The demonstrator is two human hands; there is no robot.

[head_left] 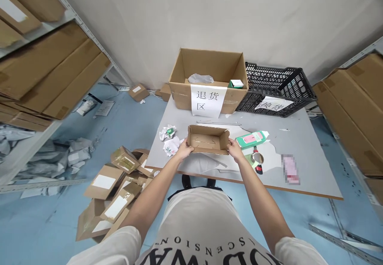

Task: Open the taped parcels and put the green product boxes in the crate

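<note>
Between my two hands is a small open cardboard box [208,140], its inside bare and facing up towards me. My left hand [184,150] grips its left end, and my right hand [235,149] grips the right end. Just right of the box lies a green and pink carton [253,139] with one end flap open. Below that carton are a roll of tape [256,159] and a red and black tool [259,169], partly hidden by the roll. Crumpled paper [172,146] with green print lies left of my left hand.
A large cardboard box [179,97] with a paper sign stands at the table's back, beside a black plastic crate [278,109]. A blurred pink item [290,169] lies on the grey table [317,177]. Cardboard boxes [119,193] are piled on the floor to the left; shelves flank both sides.
</note>
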